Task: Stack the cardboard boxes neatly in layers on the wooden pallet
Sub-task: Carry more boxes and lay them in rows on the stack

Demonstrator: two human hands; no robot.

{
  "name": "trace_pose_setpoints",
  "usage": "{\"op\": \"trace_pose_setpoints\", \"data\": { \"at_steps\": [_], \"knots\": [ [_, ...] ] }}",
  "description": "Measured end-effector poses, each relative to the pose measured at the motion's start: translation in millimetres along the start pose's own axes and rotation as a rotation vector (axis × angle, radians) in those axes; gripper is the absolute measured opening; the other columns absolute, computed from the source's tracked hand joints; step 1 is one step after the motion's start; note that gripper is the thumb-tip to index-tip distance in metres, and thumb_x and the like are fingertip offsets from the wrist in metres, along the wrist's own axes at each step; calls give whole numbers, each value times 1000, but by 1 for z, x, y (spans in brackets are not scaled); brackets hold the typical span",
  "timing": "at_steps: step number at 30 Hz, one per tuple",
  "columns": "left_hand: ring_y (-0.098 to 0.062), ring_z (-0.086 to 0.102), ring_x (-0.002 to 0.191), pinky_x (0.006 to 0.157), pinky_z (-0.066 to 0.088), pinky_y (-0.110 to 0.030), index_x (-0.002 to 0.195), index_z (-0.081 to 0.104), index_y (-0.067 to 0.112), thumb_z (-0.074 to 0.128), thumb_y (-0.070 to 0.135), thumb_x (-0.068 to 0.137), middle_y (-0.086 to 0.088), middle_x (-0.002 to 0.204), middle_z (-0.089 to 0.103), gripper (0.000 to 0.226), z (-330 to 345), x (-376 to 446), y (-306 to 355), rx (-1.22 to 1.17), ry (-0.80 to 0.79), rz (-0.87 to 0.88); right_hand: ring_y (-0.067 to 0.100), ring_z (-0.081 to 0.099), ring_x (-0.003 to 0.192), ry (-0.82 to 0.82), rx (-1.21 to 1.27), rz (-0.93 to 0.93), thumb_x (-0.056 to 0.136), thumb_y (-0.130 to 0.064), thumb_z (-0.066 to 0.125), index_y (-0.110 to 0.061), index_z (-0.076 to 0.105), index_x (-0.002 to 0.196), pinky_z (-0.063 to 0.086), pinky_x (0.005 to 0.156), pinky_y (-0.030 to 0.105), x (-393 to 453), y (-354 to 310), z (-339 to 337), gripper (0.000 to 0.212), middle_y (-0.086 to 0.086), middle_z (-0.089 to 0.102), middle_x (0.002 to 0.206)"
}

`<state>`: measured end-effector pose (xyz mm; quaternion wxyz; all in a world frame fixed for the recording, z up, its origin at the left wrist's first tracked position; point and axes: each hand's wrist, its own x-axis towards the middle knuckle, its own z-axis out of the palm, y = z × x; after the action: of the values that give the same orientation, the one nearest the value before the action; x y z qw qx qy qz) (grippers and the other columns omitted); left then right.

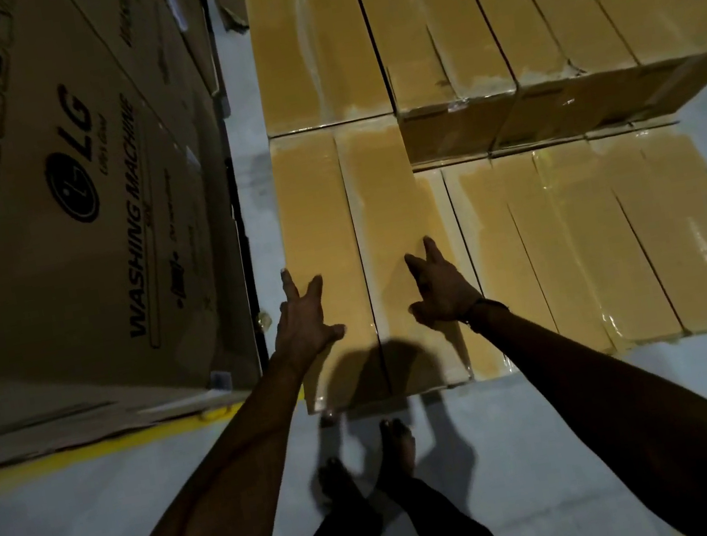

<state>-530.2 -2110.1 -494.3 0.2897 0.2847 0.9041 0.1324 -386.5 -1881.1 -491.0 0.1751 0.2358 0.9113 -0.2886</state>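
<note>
Head view is showing, at nine o'clock, a tall washing machine carton (pixel 50 201) filling the left side beside a yellow floor line (pixel 91 447). From twelve to three o'clock the stack of cardboard boxes (pixel 536 26) is standing in layers: an upper row is sitting at one o'clock, a lower row (pixel 617 233) is lying at three o'clock. The wooden pallet underneath is not showing. At centre, the near-left box (pixel 359 201) is lying on the stack, its near edge overhanging toward the person's bare feet (pixel 395 443). The left hand (pixel 304 318) is resting flat on its left part at the edge, fingers spread and straight, grasping nothing. The right hand (pixel 439 286) is lying released on its right part, fingers splayed likewise. I judge the step as seating this box: the hands are probably pushing it toward twelve o'clock. The next move is likely calling for squaring it flush with its neighbours, then fetching another box for the lower row.
</note>
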Motion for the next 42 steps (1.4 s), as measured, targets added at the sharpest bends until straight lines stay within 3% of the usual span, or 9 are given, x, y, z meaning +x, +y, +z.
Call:
{"op": "trace_pose_setpoints", "data": {
  "at_steps": [3, 7, 12, 16, 23, 35, 40, 42],
  "knots": [
    [-47, 35, 144, 115, 37, -50, 162, 23, 21, 88, 40, 78, -19, 169, -11, 107, 14, -28, -7, 10, -19, -3, 46, 49, 133, 6, 27, -31, 81, -30, 86, -9, 23, 161, 43, 109, 48, -41, 6, 16, 104, 20, -8, 169],
    [-41, 28, 150, 120, 28, -45, 160, 28, 16, 87, 42, 79, -19, 169, 15, 104, 33, -65, -26, 8, -29, 3, 40, 51, 134, 11, 57, -23, 86, -25, 82, -9, 28, 160, 41, 107, 38, -92, 11, 43, 93, 18, -6, 170],
    [-39, 20, 154, 119, 26, -43, 159, 31, 7, 78, 25, 90, -12, 163, 35, 86, 41, -101, -40, -33, -19, 74, 41, 47, 138, 55, 50, -2, 88, -19, 80, -7, 32, 158, 41, 108, 38, -120, 19, 64, 86, 18, 0, 170],
    [-35, 21, 154, 118, 26, -40, 158, 33, 6, 77, 15, 90, -12, 163, 36, 81, 46, -111, -42, -80, 20, 107, 43, 48, 136, 80, 53, 4, 90, -14, 78, -6, 33, 158, 40, 109, 41, -122, 20, 71, 82, 22, 3, 169],
    [-35, 24, 153, 119, 24, -38, 159, 32, 8, 77, 26, 91, -11, 163, 36, 84, 50, -110, -41, -11, 29, 109, 45, 41, 142, 87, 41, -1, 91, -13, 74, -3, 34, 157, 40, 114, 47, -119, 27, 77, 77, 28, 10, 167],
    [-36, 26, 151, 117, 28, -42, 157, 35, 6, 79, 23, 89, -14, 160, 41, 83, 56, -113, -37, -21, 70, 96, 44, 50, 133, 54, 70, 0, 94, -13, 71, -5, 29, 159, 40, 112, 42, -123, 28, 76, 77, 27, 9, 167],
    [-44, 25, 150, 119, 27, -45, 147, 46, -3, 77, 11, 90, -28, 152, 44, 66, 41, -126, -14, -9, 100, 59, 39, 25, 152, 83, 161, 26, 95, -14, 69, -1, 34, 156, 33, 115, 41, -135, 25, 64, 72, 32, 38, 155],
    [-41, 29, 149, 117, 32, -43, 141, 53, -1, 75, 9, 89, -25, 151, 45, 57, 31, -131, -2, -57, 151, 54, 39, 22, 153, 148, 205, 29, 97, -12, 67, 1, 41, 152, 34, 114, 44, -144, 24, 50, 63, 29, 37, 157]
  ]
}}
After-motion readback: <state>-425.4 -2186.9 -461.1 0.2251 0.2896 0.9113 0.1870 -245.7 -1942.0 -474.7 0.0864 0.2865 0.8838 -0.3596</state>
